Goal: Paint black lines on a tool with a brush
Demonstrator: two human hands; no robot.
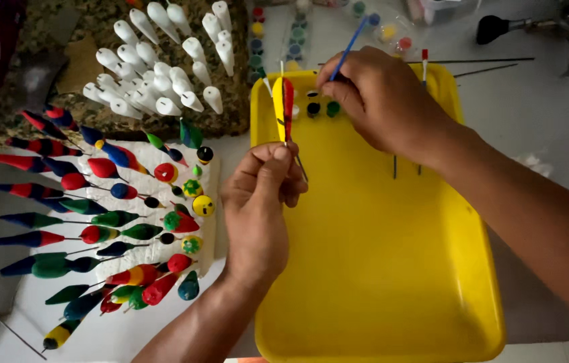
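Observation:
My left hand [261, 202] pinches the thin stem of a long yellow and red float [283, 107], holding it upright over the yellow tray [378, 269]. My right hand [382, 97] grips a blue-handled paintbrush [350, 46] with its tip down by small pots of black and green paint [323, 107] at the tray's far edge. The float stands just left of that hand.
A white foam block [143, 259] at left holds several painted floats on thin stems. Behind it, unpainted white floats [157, 74] stand in a speckled block. Strips of paint pots [256, 40] and thin rods [486, 60] lie beyond the tray.

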